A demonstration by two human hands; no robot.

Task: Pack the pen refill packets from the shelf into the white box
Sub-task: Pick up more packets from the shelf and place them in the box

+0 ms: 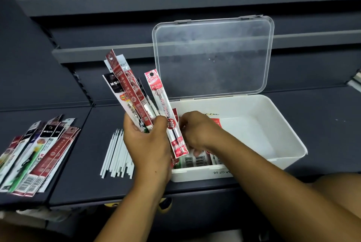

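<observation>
Several refill packets fanned in your left hand, box part filled

Your left hand grips the fan upright at 9 o'clock of the white box, whose clear lid stands open at 12; one red-and-white packet leans between your hands. Your right hand reaches into the box's 8 o'clock corner, fingers curled over the laid packets; I cannot tell whether it pinches one. You look mid-transfer: next, feed the leaning packet down flat beside the others, then fetch the pile on the shelf far out at 9 o'clock, past the white sticks
</observation>
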